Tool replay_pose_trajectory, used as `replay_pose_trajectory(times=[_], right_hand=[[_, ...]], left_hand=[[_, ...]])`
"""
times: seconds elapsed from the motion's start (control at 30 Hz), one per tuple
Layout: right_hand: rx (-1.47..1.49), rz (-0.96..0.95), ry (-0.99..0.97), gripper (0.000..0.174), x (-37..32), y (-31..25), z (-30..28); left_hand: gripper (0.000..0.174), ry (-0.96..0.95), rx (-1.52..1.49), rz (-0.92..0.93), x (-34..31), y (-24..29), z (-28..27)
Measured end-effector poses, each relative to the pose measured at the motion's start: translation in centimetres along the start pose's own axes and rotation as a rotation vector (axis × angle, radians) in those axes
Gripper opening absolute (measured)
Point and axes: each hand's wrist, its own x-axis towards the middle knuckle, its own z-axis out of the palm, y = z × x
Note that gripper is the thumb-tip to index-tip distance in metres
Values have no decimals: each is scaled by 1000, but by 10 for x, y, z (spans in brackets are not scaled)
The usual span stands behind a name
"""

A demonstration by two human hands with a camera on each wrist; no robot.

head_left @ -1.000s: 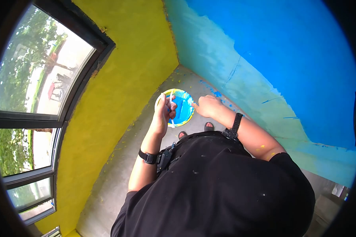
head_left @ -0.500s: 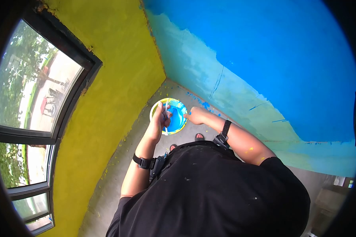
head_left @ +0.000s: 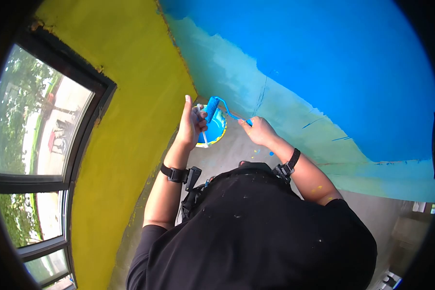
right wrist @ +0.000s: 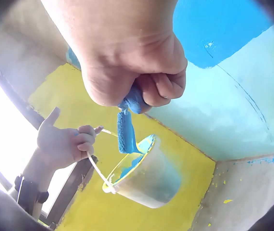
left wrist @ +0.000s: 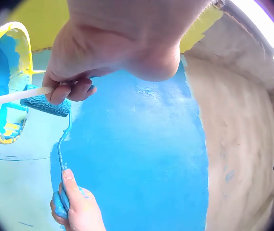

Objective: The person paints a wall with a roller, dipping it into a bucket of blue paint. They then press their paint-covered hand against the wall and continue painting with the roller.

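Observation:
My left hand (head_left: 191,124) hooks its fingers round the white handle (left wrist: 19,98) of a paint bucket (right wrist: 154,185), the thumb sticking out. The bucket hangs tilted in the right wrist view, with blue paint inside and yellow smears along its rim. My right hand (head_left: 262,131) grips the blue handle of a small paint roller (head_left: 212,109). The roller's sleeve is coated in blue paint and overlaps the bucket's mouth in the head view. In the right wrist view the sleeve (right wrist: 125,132) shows right at the rim.
A wall (head_left: 324,72) on the right is bright blue above and pale blue-green lower down. To the left, a yellow wall (head_left: 125,121) holds dark-framed windows (head_left: 43,111). Paint drops spot the grey floor (head_left: 237,145).
The roller has come up out of the bucket into view. My right hand has moved away from the rim to the right, while my left hand keeps holding the bucket's handle.

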Motion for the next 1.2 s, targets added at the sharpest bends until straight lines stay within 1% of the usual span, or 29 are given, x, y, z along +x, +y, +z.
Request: replay_pose_trajectory(times=[0.03,0.1,0.13,0.2,0.23,0.3,0.33,0.37,0.43,0.47,0.53,0.57,0.6,0.63,0.67,0.7,0.77,0.9,0.97,1.03,1.07,1.13,1.17,1.2], right_hand=[[-5,3,10,64,4,6,-4],[40,42,37,62,10,-4,-28],[37,45,32,62,17,0,-37],[-18,96,92,59,38,11,-51],[-14,99,83,59,48,18,-57],[10,51,202,57,77,37,-73],[21,-7,240,54,92,55,-75],[22,0,229,54,105,68,-79],[-233,-39,310,50,131,95,-87],[-308,-13,286,47,139,102,-94],[-355,26,263,45,152,122,-101],[-402,59,240,43,158,132,-102],[-406,67,221,43,160,144,-99],[-437,25,280,42,162,156,-93],[-465,-19,343,40,164,168,-87],[-461,-12,334,40,166,178,-81],[-496,91,327,39,167,193,-69],[-473,189,316,37,162,210,-50],[-455,193,409,37,154,217,-41],[-458,215,427,37,146,217,-37],[-457,227,441,37,143,215,-33],[-431,228,497,36,142,208,-16],[-409,214,547,36,144,204,-10],[-414,229,570,36,150,195,-4]], left_hand=[[81,22,12,7,7,5,3],[83,8,-5,9,30,17,5],[84,14,-5,12,40,22,8],[86,12,-14,30,61,37,19],[86,20,-15,24,74,42,23],[85,80,-10,34,105,57,30],[85,76,-35,32,119,63,30],[85,90,-44,12,132,69,30],[86,75,-55,8,157,76,29],[86,74,-54,3,168,78,30],[87,113,-60,25,188,80,32],[87,118,-67,16,196,83,32],[87,96,-73,48,203,84,29],[88,76,-76,81,208,86,26],[88,76,-96,78,210,89,24],[88,81,-95,67,210,92,22],[90,89,-125,83,209,99,19],[92,122,-158,58,192,110,-1],[92,96,-158,34,179,106,-23],[90,131,-117,-8,160,101,-46],[90,119,-111,-13,151,98,-60],[89,120,-156,-91,129,93,-93],[92,156,-169,-104,116,92,-106],[91,179,-180,-117,102,92,-121]])
